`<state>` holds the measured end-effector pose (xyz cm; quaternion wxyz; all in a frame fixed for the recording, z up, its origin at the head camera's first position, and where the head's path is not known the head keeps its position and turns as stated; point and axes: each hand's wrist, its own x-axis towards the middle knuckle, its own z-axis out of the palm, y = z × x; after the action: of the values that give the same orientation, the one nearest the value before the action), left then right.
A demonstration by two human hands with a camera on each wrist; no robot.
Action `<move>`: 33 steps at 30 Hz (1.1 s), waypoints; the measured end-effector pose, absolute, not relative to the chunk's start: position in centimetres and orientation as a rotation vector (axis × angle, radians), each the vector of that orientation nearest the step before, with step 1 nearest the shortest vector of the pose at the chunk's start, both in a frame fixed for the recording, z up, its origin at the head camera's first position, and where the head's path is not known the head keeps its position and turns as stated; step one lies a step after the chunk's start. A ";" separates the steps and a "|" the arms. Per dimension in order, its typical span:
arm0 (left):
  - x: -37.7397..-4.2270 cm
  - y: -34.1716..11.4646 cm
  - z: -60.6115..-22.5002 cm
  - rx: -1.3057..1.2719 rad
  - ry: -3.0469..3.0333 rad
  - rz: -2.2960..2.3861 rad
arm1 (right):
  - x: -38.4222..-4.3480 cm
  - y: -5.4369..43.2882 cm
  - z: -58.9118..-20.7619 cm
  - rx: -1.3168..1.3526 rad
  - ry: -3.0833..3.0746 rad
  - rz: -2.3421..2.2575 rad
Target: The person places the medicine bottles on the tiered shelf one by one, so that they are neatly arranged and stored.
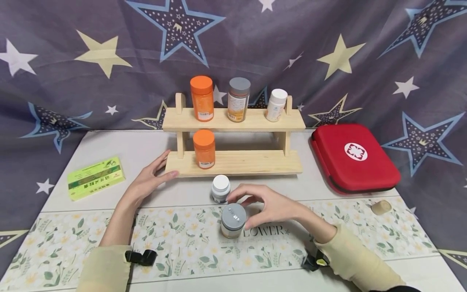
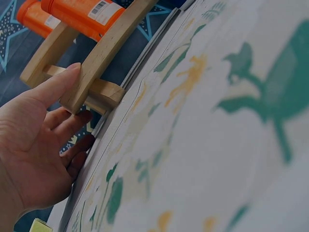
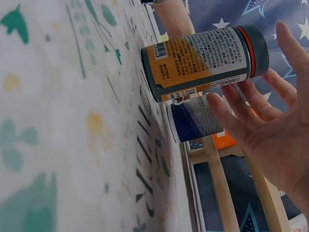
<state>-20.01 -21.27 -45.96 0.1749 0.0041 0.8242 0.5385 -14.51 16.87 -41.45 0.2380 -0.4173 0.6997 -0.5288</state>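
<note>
A grey-lidded bottle (image 1: 233, 221) with an orange and grey label (image 3: 198, 58) stands upright on the table. My right hand (image 1: 268, 205) is spread around its lid side, thumb and fingers apart; in the right wrist view a gap shows between thumb and lid. Just behind stands a small white-capped bottle (image 1: 220, 188), with a blue and white label (image 3: 195, 118), close to my fingertips. My left hand (image 1: 151, 180) holds the left end of the two-tier wooden shelf (image 1: 251, 162); in the left wrist view the thumb lies on the lower plank (image 2: 108, 53), with the fingers below it.
The upper tier bears an orange bottle (image 1: 202, 99), another grey-lidded bottle (image 1: 238, 101) and a white bottle (image 1: 276, 106). One orange bottle (image 1: 204, 150) stands on the lower tier. A green-yellow box (image 1: 96, 178) lies left, a red case (image 1: 355, 158) right, near a small tan cylinder (image 1: 381, 207).
</note>
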 end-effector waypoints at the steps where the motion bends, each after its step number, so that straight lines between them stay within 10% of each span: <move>1: -20.0 -21.3 -46.0 0.011 2.334 1.529 | -14.5 16.8 -41.5 -1.143 1.919 -1.437; 33: -20.0 -21.3 -46.1 0.003 2.311 1.565 | -14.1 16.4 -42.3 -1.069 1.992 -1.421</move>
<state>-20.03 -21.29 -46.10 0.1744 0.0010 0.8153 0.5522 -14.12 16.40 -42.32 0.2336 -0.3893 0.7253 -0.5176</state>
